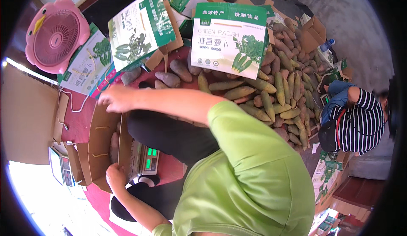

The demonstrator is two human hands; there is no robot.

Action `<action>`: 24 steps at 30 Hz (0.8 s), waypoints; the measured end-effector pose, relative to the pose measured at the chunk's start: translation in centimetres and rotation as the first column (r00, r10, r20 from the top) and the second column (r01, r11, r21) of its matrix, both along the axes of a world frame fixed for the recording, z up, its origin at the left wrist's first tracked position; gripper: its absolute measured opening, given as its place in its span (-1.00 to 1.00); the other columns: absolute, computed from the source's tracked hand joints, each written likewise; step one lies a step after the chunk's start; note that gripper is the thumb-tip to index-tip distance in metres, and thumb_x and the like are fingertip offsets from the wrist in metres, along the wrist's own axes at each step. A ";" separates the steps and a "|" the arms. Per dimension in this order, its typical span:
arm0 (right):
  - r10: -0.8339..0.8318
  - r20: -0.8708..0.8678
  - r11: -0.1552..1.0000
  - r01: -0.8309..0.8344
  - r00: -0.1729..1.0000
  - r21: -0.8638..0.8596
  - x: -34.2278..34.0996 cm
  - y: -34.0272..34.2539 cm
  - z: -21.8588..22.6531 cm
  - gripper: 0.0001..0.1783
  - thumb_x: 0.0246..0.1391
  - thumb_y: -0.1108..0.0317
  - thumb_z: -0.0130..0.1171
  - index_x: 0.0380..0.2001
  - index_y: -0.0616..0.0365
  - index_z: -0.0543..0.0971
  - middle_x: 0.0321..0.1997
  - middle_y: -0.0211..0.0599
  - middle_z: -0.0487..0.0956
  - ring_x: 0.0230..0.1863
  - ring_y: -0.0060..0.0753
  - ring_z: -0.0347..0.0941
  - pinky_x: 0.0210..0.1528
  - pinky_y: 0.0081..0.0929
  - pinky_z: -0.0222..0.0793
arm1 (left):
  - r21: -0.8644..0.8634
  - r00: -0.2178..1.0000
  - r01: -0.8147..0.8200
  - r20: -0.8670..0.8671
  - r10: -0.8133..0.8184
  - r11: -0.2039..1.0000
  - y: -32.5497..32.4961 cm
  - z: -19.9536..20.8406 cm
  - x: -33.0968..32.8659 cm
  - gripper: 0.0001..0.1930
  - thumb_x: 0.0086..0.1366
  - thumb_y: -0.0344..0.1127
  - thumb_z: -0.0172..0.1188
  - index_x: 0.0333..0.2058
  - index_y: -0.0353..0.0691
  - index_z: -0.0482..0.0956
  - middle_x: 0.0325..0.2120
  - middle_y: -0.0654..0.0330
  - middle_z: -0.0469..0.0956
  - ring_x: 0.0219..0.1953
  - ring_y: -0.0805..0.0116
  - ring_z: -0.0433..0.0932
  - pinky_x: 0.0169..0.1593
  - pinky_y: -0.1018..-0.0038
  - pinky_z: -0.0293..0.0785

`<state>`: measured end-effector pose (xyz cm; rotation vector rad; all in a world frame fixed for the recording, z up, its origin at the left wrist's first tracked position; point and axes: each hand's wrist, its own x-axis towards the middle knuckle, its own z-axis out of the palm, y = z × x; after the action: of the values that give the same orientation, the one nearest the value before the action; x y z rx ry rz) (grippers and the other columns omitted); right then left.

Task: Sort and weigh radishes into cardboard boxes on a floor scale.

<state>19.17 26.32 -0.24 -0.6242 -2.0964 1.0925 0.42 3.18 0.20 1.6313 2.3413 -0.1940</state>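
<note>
An open cardboard box [98,149] with cord loops on its side stands in front of my knees. Inside it a few reddish sweet potatoes [114,147] show, partly hidden by the wall. My left hand [116,177] has its fingers closed over the rim at the near end. Above the far end is my right hand [115,99], fingers bent and somewhat apart, with nothing visible in them; whether it touches the box I cannot tell. A scale [150,160] with green lit digits sits right beside the box, between my legs.
A big heap of sweet potatoes and green radishes [277,87] spreads to the right. Printed green-and-white gift boxes [229,40] stand behind. A pink fan [57,34] is at far left, a second scale [63,168] below it. A person in stripes [360,123] crouches at right.
</note>
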 end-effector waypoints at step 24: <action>-0.613 0.768 0.036 0.965 -0.185 0.260 50.1 -24.6 -19.9 -0.63 -0.14 0.37 0.24 -0.18 0.19 0.52 -0.13 0.03 0.54 -0.04 0.01 0.45 -0.03 -0.22 0.36 | -0.029 0.969 -0.034 0.242 0.040 0.999 0.7 -2.2 -0.9 -0.79 0.06 -0.37 0.16 -0.36 -0.39 0.57 -0.54 -0.15 0.53 -0.42 -0.04 0.55 -0.28 0.25 0.41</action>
<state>69.29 1.74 -20.12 -2.6998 -1.0841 0.3212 -0.51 3.90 -2.03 1.5048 2.1732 -0.0136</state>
